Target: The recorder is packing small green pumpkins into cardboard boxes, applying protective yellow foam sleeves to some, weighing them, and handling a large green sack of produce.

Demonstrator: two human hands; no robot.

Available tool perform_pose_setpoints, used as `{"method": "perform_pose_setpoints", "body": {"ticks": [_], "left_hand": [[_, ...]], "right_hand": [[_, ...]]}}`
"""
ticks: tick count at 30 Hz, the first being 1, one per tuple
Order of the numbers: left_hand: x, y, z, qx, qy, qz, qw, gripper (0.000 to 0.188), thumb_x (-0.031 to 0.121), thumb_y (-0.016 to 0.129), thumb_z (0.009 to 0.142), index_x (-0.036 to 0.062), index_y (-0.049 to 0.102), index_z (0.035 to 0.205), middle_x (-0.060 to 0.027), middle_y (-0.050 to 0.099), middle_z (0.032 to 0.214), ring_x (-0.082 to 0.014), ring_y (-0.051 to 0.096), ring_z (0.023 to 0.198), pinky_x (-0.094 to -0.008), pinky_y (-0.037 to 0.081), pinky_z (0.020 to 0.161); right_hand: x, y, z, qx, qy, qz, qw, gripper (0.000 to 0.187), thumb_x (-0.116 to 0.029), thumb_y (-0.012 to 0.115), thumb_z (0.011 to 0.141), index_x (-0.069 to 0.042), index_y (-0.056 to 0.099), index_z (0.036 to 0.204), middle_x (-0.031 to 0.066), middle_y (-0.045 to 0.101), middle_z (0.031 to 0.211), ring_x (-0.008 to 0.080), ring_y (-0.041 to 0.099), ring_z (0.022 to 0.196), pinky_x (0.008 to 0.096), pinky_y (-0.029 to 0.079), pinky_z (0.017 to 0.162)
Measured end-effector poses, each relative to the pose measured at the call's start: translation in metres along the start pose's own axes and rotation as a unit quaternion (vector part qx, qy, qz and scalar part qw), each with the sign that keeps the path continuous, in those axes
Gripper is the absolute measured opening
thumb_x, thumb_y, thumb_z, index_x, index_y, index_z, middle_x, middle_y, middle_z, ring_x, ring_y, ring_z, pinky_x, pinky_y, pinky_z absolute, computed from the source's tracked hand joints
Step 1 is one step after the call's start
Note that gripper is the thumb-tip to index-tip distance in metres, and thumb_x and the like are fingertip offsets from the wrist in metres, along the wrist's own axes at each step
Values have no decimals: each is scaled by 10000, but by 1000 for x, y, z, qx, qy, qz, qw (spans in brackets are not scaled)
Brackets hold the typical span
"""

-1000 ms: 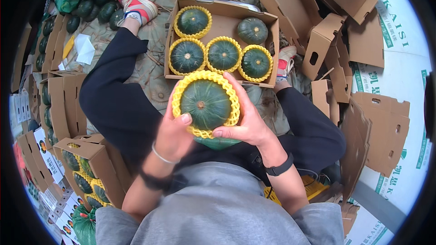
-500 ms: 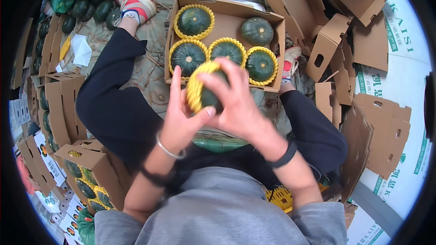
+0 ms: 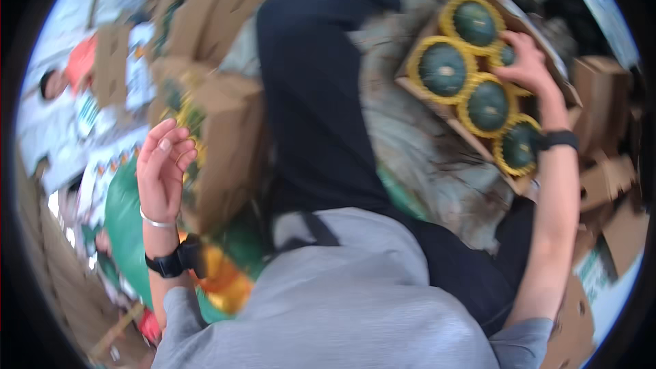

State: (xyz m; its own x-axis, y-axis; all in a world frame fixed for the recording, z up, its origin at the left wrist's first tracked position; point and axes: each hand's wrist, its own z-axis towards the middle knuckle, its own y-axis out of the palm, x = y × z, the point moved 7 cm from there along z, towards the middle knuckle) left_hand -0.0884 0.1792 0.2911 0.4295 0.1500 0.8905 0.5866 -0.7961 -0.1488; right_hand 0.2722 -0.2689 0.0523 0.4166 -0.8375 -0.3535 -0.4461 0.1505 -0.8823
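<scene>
At the upper right, inside a shallow, open box of tan cardboard [image 3: 471, 138], a round, dark green squash in a yellow foam net [image 3: 507, 55] sits partly hidden under the right hand [image 3: 527, 67]. Those fingers curve over it and touch it; whether they bear any weight, I cannot tell. Four other netted squashes [image 3: 443, 70] crowd close by, showing pale stem spots. Well apart, the left hand [image 3: 162, 176] hangs with loosely bent, parted fingers and nothing clearly held, in front of a blurred tan carton [image 3: 232, 143] with yellow netting at its side, near a bulging green sack [image 3: 126, 215].

The covered squash is probably dense and heavy for its bulk, with a hard, smooth rind that could slip or bruise if dropped. Its net looks soft and springy, likely to give and slide under a light pinch. A broad hold around the widest girth, palm over the top, should suit it best; the net's rim alone would be a poor handle.
</scene>
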Motion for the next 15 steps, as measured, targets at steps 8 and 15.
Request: {"method": "perform_pose_setpoints", "body": {"ticks": [8,15], "left_hand": [[-74,-128,-116,-240,-215,641,696,222,162,552,853,-21,676,868,-152,690,774,-232,685,714,-318,546,626],[-78,-116,-129,-239,-215,773,548,476,466,719,681,0,695,774,-187,667,763,-337,648,751,-387,515,710]], "right_hand": [[-32,19,-25,132,146,-129,972,800,-371,730,741,-297,307,1417,88,263,1451,447,315,1260,660,347,913],[-63,-16,-97,164,97,-9,982,490,-286,655,817,-109,501,1247,160,415,1374,371,368,1268,519,335,1005]]}}
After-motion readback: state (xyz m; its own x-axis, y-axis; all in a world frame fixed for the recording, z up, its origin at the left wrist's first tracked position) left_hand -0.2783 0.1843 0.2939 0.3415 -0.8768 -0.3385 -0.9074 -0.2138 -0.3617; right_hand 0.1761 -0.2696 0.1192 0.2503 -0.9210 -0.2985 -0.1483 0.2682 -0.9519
